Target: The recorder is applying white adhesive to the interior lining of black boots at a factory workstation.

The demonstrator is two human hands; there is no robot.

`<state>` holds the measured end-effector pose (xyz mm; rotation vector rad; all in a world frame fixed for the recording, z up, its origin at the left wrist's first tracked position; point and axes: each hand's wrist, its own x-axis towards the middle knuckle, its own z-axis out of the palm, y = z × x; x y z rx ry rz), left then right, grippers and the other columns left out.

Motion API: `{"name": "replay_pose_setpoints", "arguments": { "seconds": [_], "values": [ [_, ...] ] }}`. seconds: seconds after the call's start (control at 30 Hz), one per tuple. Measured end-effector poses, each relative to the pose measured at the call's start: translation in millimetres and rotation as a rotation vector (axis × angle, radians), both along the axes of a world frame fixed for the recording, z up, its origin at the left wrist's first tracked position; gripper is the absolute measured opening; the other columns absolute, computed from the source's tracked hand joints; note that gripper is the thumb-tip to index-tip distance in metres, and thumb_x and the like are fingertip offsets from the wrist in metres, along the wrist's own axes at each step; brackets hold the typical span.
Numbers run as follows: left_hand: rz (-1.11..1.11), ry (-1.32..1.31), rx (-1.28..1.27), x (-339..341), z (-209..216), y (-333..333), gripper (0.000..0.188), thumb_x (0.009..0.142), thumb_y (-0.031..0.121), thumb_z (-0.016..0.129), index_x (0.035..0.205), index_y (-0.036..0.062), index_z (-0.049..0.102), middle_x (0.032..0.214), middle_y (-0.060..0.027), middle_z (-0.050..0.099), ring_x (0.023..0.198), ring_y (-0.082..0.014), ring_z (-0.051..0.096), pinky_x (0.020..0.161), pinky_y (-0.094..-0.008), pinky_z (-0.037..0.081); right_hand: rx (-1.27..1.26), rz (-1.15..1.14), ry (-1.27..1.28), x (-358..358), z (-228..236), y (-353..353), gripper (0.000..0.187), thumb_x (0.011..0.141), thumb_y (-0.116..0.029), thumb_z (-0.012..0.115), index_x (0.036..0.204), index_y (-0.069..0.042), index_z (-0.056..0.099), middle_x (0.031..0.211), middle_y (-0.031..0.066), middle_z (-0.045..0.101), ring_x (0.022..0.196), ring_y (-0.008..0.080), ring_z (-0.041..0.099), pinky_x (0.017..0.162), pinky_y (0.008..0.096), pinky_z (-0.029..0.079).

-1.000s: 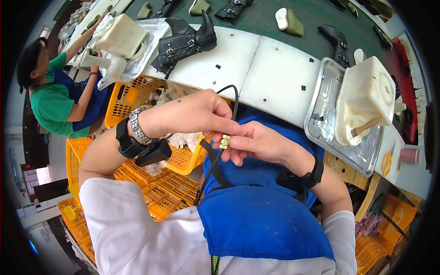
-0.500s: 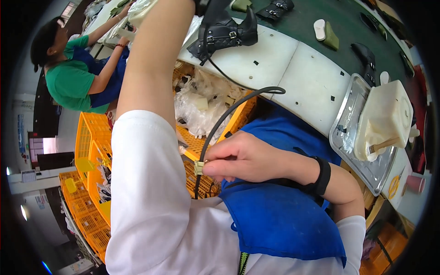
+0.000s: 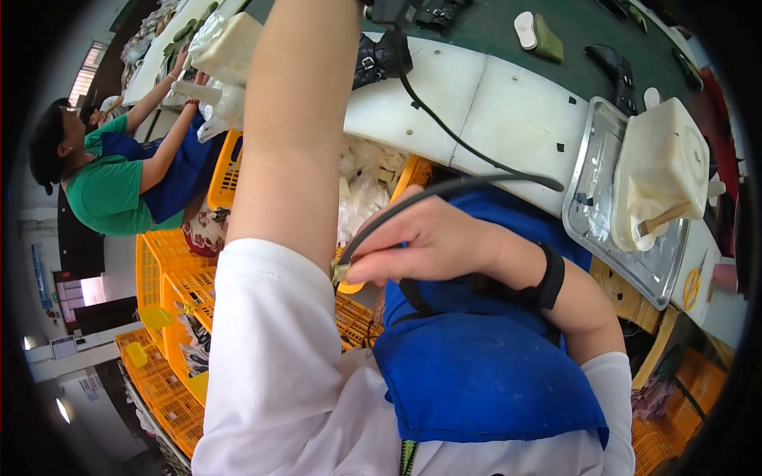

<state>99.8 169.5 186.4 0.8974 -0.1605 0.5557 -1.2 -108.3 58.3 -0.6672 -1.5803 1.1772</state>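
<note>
My right hand [image 3: 429,242], with a black band on its wrist, is pinched at a thick black cable [image 3: 476,182] in front of my chest. A small yellowish clip [image 3: 340,272] on the cable sits at my fingertips. The cable loops out to the right, then runs back up to a dark device [image 3: 394,12] at the top edge. My left forearm [image 3: 294,119] stretches up past the top of the picture, so that hand is cut off. Beside the forearm lies a black buckled boot [image 3: 379,59], partly hidden behind it.
A metal tray [image 3: 583,214] holds a whitish container [image 3: 663,155] with a brush [image 3: 663,218]. Yellow-handled scissors [image 3: 692,285] lie to its right. More shoe parts rest on the green belt [image 3: 484,32]. Yellow crates [image 3: 155,270] stand left; a person in green [image 3: 111,182] works there.
The view has shifted, and the bench and boots sit higher and farther left. My right hand stays pinched on the cable, whose loop now swings farther right.
</note>
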Motion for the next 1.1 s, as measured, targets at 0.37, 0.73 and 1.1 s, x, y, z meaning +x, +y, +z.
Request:
{"name": "replay_pose_setpoints", "arguments": {
  "seconds": [0.37,0.73,1.1],
  "values": [
    [0.05,0.092,-0.126,20,-26,-30,0.012,0.087,0.012,0.051,0.079,0.0046,0.055,0.068,-0.0033,0.058,0.061,-0.0141,0.055,0.063,-0.0291,0.049,0.027,0.161,0.064,2,-8,3,0.022,0.081,-0.022,0.063,0.085,-0.001,0.064,0.071,0.0047,0.061,0.059,0.0099,0.056,0.055,0.0231,0.043],
    [-0.017,0.103,-0.1,24,-26,-31,0.013,0.088,0.013,0.051,0.079,0.005,0.056,0.065,-0.0019,0.057,0.058,-0.013,0.053,0.064,-0.0293,0.048,0.068,0.198,0.082,-1,-5,1,0.017,0.079,-0.013,0.066,0.079,0.004,0.065,0.064,0.0085,0.062,0.05,0.0135,0.056,0.046,0.0237,0.042],
    [0.026,0.127,-0.154,23,-32,-19,0.012,0.086,0.011,0.052,0.077,0.0046,0.055,0.065,-0.0022,0.057,0.057,-0.0125,0.054,0.062,-0.0269,0.048,-0.18,0.3,0.087,2,-3,-5,0.022,0.084,-0.023,0.061,0.087,-0.002,0.065,0.062,0.0019,0.059,0.056,0.0075,0.054,0.053,0.0212,0.042]
  ]
}}
